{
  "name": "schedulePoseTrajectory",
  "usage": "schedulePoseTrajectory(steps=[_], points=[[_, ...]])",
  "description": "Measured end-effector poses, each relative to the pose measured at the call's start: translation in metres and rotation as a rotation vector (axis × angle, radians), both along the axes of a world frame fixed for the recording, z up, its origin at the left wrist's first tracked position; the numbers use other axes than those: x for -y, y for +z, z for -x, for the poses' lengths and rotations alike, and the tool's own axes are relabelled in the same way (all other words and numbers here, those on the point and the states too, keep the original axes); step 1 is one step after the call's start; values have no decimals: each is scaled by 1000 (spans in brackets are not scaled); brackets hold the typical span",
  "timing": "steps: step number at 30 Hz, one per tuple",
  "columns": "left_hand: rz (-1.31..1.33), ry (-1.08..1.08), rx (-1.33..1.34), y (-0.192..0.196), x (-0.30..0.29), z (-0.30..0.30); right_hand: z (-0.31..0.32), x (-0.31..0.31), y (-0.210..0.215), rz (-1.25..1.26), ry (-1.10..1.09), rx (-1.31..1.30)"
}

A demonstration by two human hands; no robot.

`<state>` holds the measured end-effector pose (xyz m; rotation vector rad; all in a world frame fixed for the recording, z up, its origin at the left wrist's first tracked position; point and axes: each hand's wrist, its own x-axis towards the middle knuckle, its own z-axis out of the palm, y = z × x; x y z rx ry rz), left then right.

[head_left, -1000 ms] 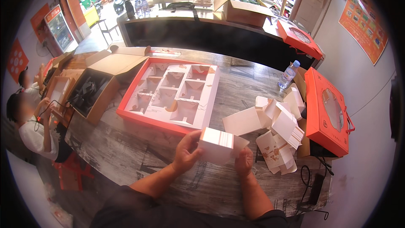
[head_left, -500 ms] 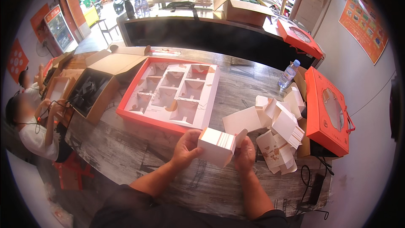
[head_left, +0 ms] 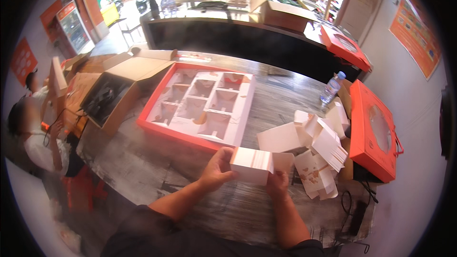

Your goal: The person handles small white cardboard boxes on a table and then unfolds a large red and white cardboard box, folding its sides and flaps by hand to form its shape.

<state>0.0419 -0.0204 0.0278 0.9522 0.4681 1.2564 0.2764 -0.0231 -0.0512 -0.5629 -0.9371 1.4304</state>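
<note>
- Left hand [head_left: 218, 171]: pinching the left end of a small white paperboard carton [head_left: 252, 172], thumb on the near face, other fingers mostly hidden behind it.
- Right hand [head_left: 277, 183]: curled against the carton's right end, below the outstanding end flap [head_left: 283, 161]. Whether its fingers close on the board cannot be told.
- Position of carton: raised above the grey wood-patterned table [head_left: 143, 173], in front of the near right corner of the red tray box [head_left: 181, 137]. Striped upper face visible.
- Tray box: lies flat, fitted with a white divider insert [head_left: 189, 123]; no carton is seen in its compartments.
- To the right: a loose heap of white carton blanks [head_left: 328, 145], some folded, some flat. Beside it stands a red windowed gift box [head_left: 362, 138]; a clear water bottle [head_left: 332, 87] is just behind the heap.
- Step in hand, as judged: forming the carton's right end, flap not yet closed.
- Next move, as judged: calls for a steady left grip while the right fingers bend the flap inward, square to its edges, without crushing the thin walls.
</note>
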Motion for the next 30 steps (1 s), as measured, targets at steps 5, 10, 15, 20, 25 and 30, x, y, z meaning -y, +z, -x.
schedulePoseTrajectory(steps=[5,10,15,20,25,30], points=[[56,-118,-144,3,-5,3,-21,-4,6,75,119,72],[77,-172,-237,16,-3,8,-5,-1,33,111,133,-80],[-57,-103,-309,12,-2,7,-7,-1,25,75,188,-160],[-18,121,-371,5,-4,6,-2,-3,19,164,-24,-100],[-313,350,-615,17,2,1,-21,-5,-11,91,70,-149],[-440,496,-728,18,5,-2,-3,-9,21,-149,123,-14]])
